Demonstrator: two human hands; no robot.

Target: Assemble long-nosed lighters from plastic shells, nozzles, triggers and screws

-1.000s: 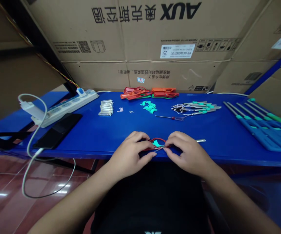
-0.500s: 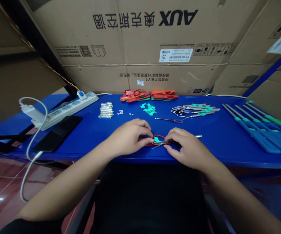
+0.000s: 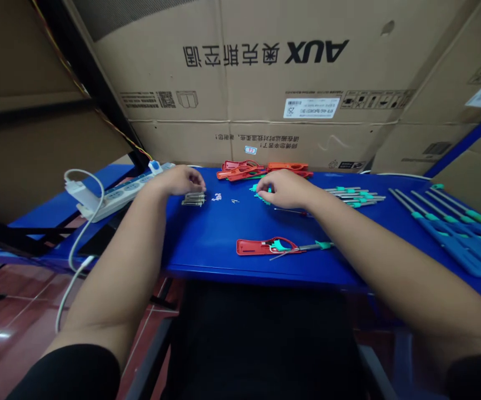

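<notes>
My left hand (image 3: 184,180) is over a row of small clear-and-metal cylinders (image 3: 193,198), its fingers curled down at their right end; whatever is between the fingertips is hidden. At the pile of small green plastic pieces (image 3: 262,195), my right hand (image 3: 282,190) has thumb and forefinger drawn together, and I cannot make out what they pinch. Near the front edge lies an open red lighter handle shell (image 3: 254,248). A green trigger-like piece (image 3: 280,245) sits in it, and a metal rod (image 3: 309,246) with a green collar extends to the right. Neither hand touches the shell.
Red and orange handle shells (image 3: 244,170) lie along the back. Tiny pink pieces (image 3: 216,196) and pins (image 3: 235,201) are between my hands. A screwdriver (image 3: 291,211) and metal rods (image 3: 361,195) are beside my right arm. Blue-handled lighters (image 3: 452,239) lie right, a power strip (image 3: 118,194) left.
Both hands have left the red shell, which now lies on the table. My left hand has moved up and left to the cylinders, my right hand up to the green pieces. The view has shifted slightly.
</notes>
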